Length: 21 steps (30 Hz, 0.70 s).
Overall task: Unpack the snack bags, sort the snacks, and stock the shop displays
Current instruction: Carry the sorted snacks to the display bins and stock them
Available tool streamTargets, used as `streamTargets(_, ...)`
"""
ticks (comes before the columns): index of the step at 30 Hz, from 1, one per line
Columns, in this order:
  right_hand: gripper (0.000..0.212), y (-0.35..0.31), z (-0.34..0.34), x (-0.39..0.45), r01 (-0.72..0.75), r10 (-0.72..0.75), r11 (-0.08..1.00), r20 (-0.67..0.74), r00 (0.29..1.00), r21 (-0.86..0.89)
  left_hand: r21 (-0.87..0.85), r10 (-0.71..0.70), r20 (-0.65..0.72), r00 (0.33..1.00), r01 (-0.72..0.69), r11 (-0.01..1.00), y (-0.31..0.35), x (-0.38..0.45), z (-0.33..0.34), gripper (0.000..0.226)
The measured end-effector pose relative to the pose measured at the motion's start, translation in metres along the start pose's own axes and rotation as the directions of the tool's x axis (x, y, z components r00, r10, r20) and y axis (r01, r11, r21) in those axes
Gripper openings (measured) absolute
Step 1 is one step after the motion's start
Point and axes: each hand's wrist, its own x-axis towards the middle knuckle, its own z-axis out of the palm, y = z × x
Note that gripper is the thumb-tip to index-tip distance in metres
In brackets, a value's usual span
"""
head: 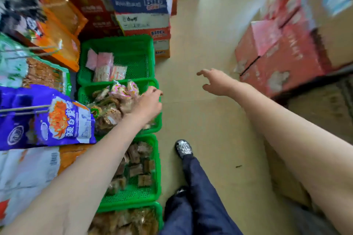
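A row of green plastic baskets runs along the floor on the left. The far basket [133, 47] holds a few pink and white snack packs [103, 66]. The second basket [154, 82] is heaped with brown and pink-ringed snack packs [114, 101]; my left hand [149, 103] reaches over its right rim among the packs, its fingers hidden from me. A third basket [154, 168] holds brown square snacks [139, 166], and a fourth [159, 213] lies at the bottom edge. My right hand [215, 82] hovers over the bare floor with fingers spread, holding nothing.
Hanging snack bags fill the left, among them a purple bag [57, 120] and orange bags [57, 30]. Stacked cartons [141, 4] stand behind the baskets. Pink and red boxes [282, 57] line the right. My shoe [183, 148] and trouser leg stand on the beige floor.
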Motion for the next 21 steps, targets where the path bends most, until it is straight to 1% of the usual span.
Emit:
streamTargets(3,0.051,0.037,-0.047,-0.147,-0.153,0.163,0.986,-0.178,0.97,0.072,0.019,0.21,-0.008,0.978,-0.209,0.978,0.096,-0.058,-0.022,0.039)
streamTargets(5,0.047,0.057,-0.066,-0.252,-0.259,0.289,0.955,-0.256,0.923,0.145,0.049,0.374,0.021,0.927,-0.375,0.926,0.16,-0.105,-0.029,0.036)
streamTargets(7,0.045,0.077,-0.071,-0.36,-0.364,0.407,0.911,-0.284,0.868,0.194,0.101,0.55,0.062,0.833,-0.554,0.827,0.223,-0.158,-0.028,0.036)
streamTargets(9,0.045,0.094,-0.064,-0.465,-0.465,0.519,0.853,-0.301,0.8,0.235,0.169,0.696,0.111,0.709,-0.704,0.69,0.282,-0.213,-0.019,0.036)
streamTargets(10,0.044,0.101,-0.056,-0.516,-0.517,0.583,0.811,-0.308,0.752,0.272,0.21,0.76,0.14,0.635,-0.769,0.604,0.31,-0.242,-0.012,0.038)
streamTargets(12,0.042,0.115,-0.031,-0.616,-0.626,0.715,0.699,-0.31,0.626,0.347,0.272,0.857,0.189,0.48,-0.864,0.424,0.362,-0.3,0.008,0.04)
streamTargets(14,0.042,0.127,0.008,-0.716,-0.715,0.82,0.571,-0.304,0.484,0.402,0.294,0.915,0.224,0.334,-0.919,0.264,0.409,-0.359,0.032,0.04)
streamTargets(16,0.043,0.136,0.058,-0.808,-0.772,0.898,0.438,-0.266,0.35,0.461,0.294,0.947,0.248,0.206,-0.947,0.129,0.449,-0.42,0.06,0.039)
streamTargets(17,0.043,0.138,0.084,-0.851,-0.794,0.927,0.372,-0.237,0.291,0.48,0.295,0.955,0.257,0.152,-0.953,0.072,0.466,-0.452,0.076,0.039)
streamTargets(19,0.039,0.137,0.135,-0.932,-0.824,0.966,0.251,-0.183,0.181,0.509,0.299,0.96,0.269,0.074,-0.954,-0.01,0.498,-0.512,0.114,0.039)
streamTargets(21,0.036,0.136,0.186,-1.008,-0.822,0.982,0.162,-0.174,0.078,0.546,0.279,0.961,0.277,-0.005,-0.957,-0.085,0.531,-0.57,0.162,0.039)
